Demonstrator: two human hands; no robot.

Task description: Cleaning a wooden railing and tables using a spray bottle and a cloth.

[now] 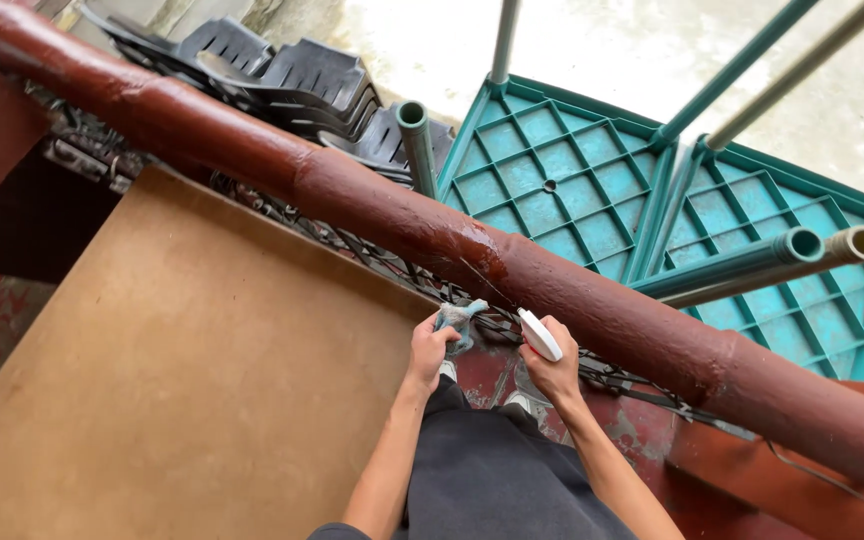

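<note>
A thick brown-red painted handrail (372, 205) runs diagonally across the head view, with a wet, glossy patch near its middle. My left hand (430, 348) is closed on a crumpled blue-grey cloth (459, 318) just below the rail. My right hand (555, 372) grips a white spray bottle (539, 334), its nozzle pointed up at the wet part of the rail. Both hands sit close together under the rail, over dark metal railing bars. My dark trousers and shoes show below.
A large brown board (182, 370) leans at the left. Beyond the rail lie upturned teal plastic tables (562, 180) with grey-green legs and a stack of dark plastic chairs (292, 80) on a pale concrete floor. Red worn flooring is under my feet.
</note>
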